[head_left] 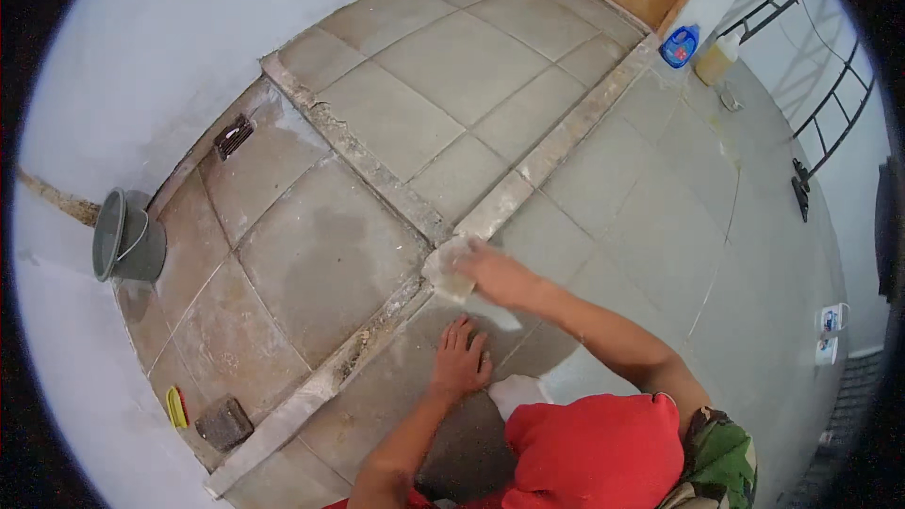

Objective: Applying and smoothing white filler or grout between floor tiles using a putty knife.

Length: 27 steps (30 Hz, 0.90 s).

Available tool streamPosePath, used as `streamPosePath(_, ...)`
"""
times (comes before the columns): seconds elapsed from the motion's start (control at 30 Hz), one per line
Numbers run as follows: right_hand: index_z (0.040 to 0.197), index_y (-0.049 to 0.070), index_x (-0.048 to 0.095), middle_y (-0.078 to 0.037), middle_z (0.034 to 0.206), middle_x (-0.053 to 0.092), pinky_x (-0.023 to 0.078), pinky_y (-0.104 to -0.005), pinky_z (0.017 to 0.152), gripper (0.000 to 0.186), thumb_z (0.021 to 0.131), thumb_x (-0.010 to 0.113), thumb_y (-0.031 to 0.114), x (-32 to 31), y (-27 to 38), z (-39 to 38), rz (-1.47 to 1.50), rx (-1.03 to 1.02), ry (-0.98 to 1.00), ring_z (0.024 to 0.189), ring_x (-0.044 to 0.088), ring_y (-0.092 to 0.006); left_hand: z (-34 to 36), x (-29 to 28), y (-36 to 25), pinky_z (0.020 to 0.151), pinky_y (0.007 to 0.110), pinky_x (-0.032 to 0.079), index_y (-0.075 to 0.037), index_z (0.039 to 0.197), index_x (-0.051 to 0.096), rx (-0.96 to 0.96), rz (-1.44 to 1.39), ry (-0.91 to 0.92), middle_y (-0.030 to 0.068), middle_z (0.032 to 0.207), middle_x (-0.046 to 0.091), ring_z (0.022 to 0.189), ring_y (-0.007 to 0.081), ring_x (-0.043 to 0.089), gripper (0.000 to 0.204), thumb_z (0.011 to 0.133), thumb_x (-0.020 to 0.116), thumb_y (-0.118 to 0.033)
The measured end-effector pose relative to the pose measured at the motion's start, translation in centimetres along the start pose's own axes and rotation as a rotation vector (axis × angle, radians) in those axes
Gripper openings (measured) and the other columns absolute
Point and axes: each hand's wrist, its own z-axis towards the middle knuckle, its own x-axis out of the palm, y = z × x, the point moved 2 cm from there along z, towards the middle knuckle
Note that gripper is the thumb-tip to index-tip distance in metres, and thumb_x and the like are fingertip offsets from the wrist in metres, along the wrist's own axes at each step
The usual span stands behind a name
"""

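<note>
My right hand (494, 273), slightly blurred, presses on a pale, whitish cloth (444, 275) where the raised floor strips meet; its fingertips are partly lost in the cloth. Closer to me, my left hand (461, 360) lies on the grey floor tiles with its fingers spread, holding nothing. Beside that hand runs a low, worn strip (353, 344) with chipped edges. The tile under and around the right forearm looks damp, and another wet patch darkens the large tile (330, 226) left of the cloth.
A grey bucket (141, 245) stands by the left wall, near a floor drain (233, 137). At lower left lie a yellow brush (176, 407) and a dark block (224, 422). A blue jug (679, 46), a yellowish jug (717, 58) and a black metal rack (834, 108) are far right.
</note>
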Motion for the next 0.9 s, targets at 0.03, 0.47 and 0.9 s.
streamPosePath(0.03,0.138,-0.001,0.05,-0.029,0.127,0.059,0.048,-0.0475,0.102,0.055,0.085,0.062,0.009,-0.6,2.4,-0.1,0.14,0.032,0.056,0.123,0.054,-0.0465,-0.1,-0.2,-0.1,0.115,0.059,0.032,-0.005,0.123,0.06,-0.004,-0.006,-0.018,0.0227,0.136,0.049,0.139,0.0432,0.039,0.044,0.083,0.065,-0.022)
streamPosePath(0.47,0.139,0.003,0.045,-0.029,0.101,0.068,0.051,-0.056,0.083,0.053,0.088,0.058,0.015,-2.9,-4.3,-12.4,0.099,0.532,0.205,0.095,0.066,-0.0482,0.6,-0.4,-0.4,0.116,0.058,0.031,-0.002,0.119,0.061,0.034,-0.017,-0.043,0.0225,0.138,0.048,0.139,0.0432,0.039,0.042,0.082,0.067,-0.021)
streamPosePath(0.9,0.127,0.004,0.063,-0.027,0.096,0.069,0.051,-0.0542,0.083,0.042,0.087,0.056,0.009,-2.1,-3.9,-6.1,0.103,0.503,0.14,0.091,0.066,-0.0473,0.4,-0.4,-0.7,0.116,0.058,0.03,-0.002,0.123,0.06,0.004,-0.002,-0.008,0.0228,0.141,0.046,0.141,0.0439,0.036,0.044,0.083,0.066,-0.02)
